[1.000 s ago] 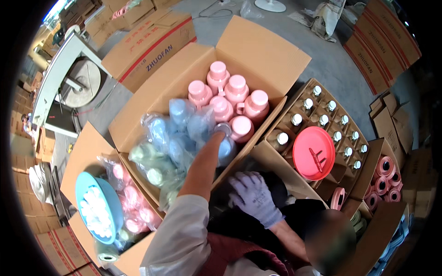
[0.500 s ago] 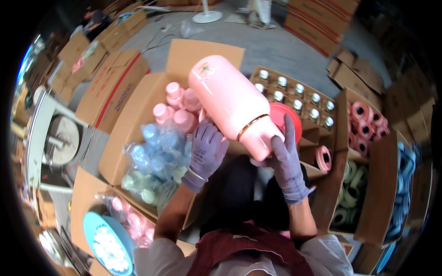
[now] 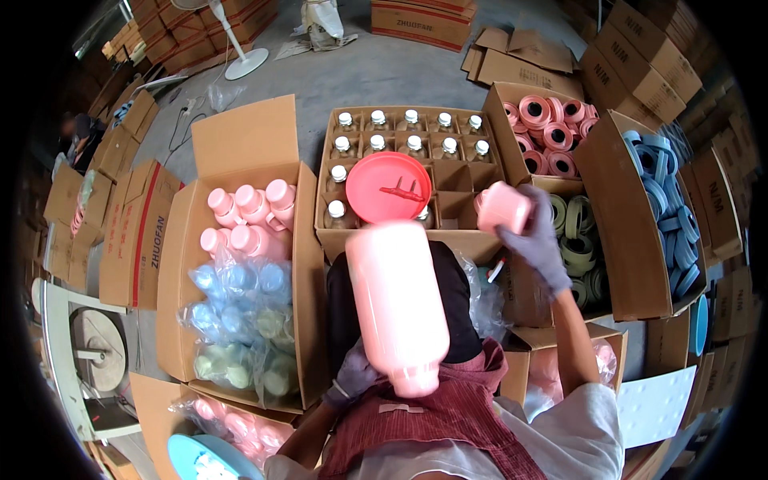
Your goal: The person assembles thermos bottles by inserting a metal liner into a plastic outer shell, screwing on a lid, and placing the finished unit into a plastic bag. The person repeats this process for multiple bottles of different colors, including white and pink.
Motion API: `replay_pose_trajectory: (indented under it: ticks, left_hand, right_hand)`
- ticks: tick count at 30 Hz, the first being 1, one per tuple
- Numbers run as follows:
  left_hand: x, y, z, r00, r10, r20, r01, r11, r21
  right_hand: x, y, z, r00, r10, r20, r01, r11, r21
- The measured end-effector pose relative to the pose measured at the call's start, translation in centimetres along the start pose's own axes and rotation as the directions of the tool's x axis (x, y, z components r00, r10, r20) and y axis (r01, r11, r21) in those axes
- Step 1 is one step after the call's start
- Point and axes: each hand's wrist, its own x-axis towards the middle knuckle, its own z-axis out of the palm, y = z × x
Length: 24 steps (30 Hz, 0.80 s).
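A large pink plastic bottle (image 3: 396,304) stands upright over my lap, its open neck toward the camera. My gloved left hand (image 3: 354,376) grips it near the bottom on its left side. My gloved right hand (image 3: 538,240) is raised to the right and holds a pink cap (image 3: 503,207) that is off the bottle. Behind the bottle a red round lid (image 3: 388,186) lies on a divided carton (image 3: 400,144) of small white-capped glass bottles.
An open carton (image 3: 240,264) on the left holds pink bottles and bagged blue and green ones. Cartons on the right hold pink rolls (image 3: 548,132), green rolls (image 3: 580,248) and blue rings (image 3: 668,208). Stacked boxes and a fan stand (image 3: 244,60) ring the floor; another person (image 3: 76,132) sits far left.
The bottle has swung from tilted and held in both hands to upright over my lap. My right hand has come away to the right with the pink cap in it.
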Motion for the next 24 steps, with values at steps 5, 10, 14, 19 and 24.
replay_pose_trajectory:
  ticks: [5,10,14,19,24]
  left_hand:
    - [1.0,4.5,-6.2,0.991,-0.069,-0.116,0.082,0.99,0.116]
    - [10.0,8.7,-4.1,0.915,-0.011,-0.403,-0.04,0.992,-0.119]
    - [14.7,6.8,-3.3,0.949,0.109,-0.297,-0.171,0.967,-0.192]
    - [17.9,2.4,-4.0,0.958,0.207,-0.198,-0.276,0.48,-0.833]
    - [19.7,-0.6,-3.4,0.996,0.086,0.035,-0.016,0.533,-0.846]
  right_hand:
    - [3.3,10.1,4.2,0.986,-0.144,0.078,0.164,0.86,-0.483]
    - [9.7,13.1,14.9,0.981,-0.088,0.172,0.174,0.786,-0.593]
    - [13.4,15.1,19.5,0.941,0.099,0.324,0.173,0.683,-0.71]
    - [16.8,20.6,18.4,0.931,-0.025,0.364,0.241,0.79,-0.563]
    - [25.3,30.8,9.8,0.997,0.063,-0.05,-0.077,0.561,-0.824]
